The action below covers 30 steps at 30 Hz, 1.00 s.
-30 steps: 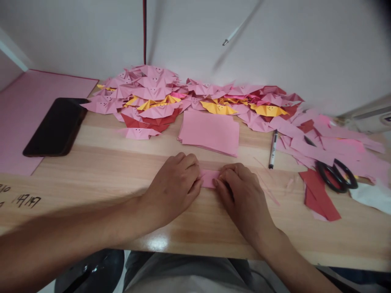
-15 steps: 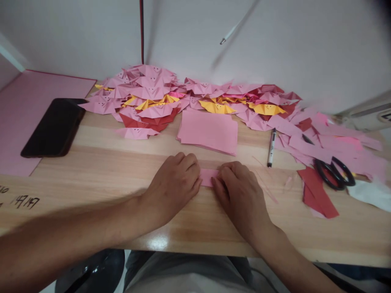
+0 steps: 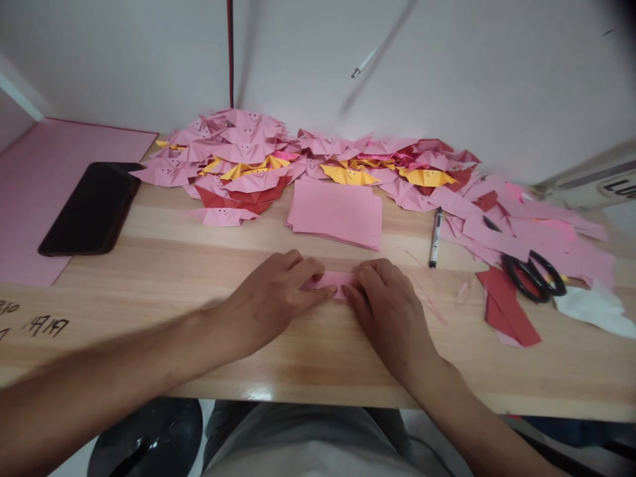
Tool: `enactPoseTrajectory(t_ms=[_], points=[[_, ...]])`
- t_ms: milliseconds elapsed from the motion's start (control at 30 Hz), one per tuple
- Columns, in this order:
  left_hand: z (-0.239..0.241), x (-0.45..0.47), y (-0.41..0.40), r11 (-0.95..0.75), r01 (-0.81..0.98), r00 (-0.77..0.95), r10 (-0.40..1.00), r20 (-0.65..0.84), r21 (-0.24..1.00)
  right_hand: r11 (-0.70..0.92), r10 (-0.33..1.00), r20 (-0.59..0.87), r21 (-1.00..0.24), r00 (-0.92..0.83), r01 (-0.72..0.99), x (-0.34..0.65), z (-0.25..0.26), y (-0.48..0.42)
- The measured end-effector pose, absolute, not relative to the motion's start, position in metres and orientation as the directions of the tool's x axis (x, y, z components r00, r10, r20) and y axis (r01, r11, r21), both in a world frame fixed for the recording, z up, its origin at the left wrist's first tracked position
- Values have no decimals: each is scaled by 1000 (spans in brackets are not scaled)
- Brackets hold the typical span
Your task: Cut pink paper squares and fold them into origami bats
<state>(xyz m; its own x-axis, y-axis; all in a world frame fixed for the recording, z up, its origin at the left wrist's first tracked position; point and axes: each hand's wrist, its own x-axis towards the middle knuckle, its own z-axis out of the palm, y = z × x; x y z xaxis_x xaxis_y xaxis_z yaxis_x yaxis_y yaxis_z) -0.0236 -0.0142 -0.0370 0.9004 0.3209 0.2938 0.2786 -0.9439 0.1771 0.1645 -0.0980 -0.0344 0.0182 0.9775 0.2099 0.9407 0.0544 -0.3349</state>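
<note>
A narrow folded strip of pink paper (image 3: 330, 281) lies on the wooden table between my two hands. My left hand (image 3: 283, 286) has its thumb stretched along the lower edge and its fingers curled at the left end of the strip. Around the right end, my right hand (image 3: 382, 291) is closed, its thumb and fingers pressing the paper. Just beyond my hands sits a stack of pink paper sheets (image 3: 335, 213). Parts of the strip are hidden under my fingers.
Folded paper shapes (image 3: 248, 149), pink, yellow and red, are heaped along the wall. At right lie a marker (image 3: 436, 237), black-handled scissors (image 3: 534, 277), red paper pieces (image 3: 511, 306) and pink scraps (image 3: 541, 232). A black phone (image 3: 92, 209) rests at left on a pink sheet (image 3: 24, 199).
My left thumb has slid right along the strip toward my right thumb, and the left fingers have lifted apart from it, showing more pink paper. My right hand stays nearly in place.
</note>
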Motion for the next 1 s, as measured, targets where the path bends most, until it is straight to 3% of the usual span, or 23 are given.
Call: enactPoseTrajectory(t_ms=[133, 200, 500, 667, 767, 900, 1000], points=[[-36, -23, -13, -946, 270, 909, 312, 278, 180, 65, 978, 199, -554, 56, 830, 172, -26, -105], [-36, -22, -13, -948, 270, 906, 310, 289, 170, 98, 965, 254, -585, 67, 805, 174, -21, -116], [-35, -22, -14, -951, 270, 898, 306, 315, 153, 279, 942, 280, -352, -184, 893, 147, -27, -154], [-37, -24, -15, -951, 245, 907, 294, 303, 189, 299, 936, 254, -208, -243, 931, 144, -36, -149], [-33, -27, -15, -929, 242, 906, 320, 278, 281, 311, 933, 251, -193, -259, 931, 147, -37, -150], [-25, -29, -14, -801, 328, 844, 486, 225, 501, 315, 931, 251, -197, -263, 928, 147, -36, -150], [-22, -27, -13, -724, 377, 816, 554, 163, 578, 319, 931, 246, -192, -269, 928, 147, -36, -150]])
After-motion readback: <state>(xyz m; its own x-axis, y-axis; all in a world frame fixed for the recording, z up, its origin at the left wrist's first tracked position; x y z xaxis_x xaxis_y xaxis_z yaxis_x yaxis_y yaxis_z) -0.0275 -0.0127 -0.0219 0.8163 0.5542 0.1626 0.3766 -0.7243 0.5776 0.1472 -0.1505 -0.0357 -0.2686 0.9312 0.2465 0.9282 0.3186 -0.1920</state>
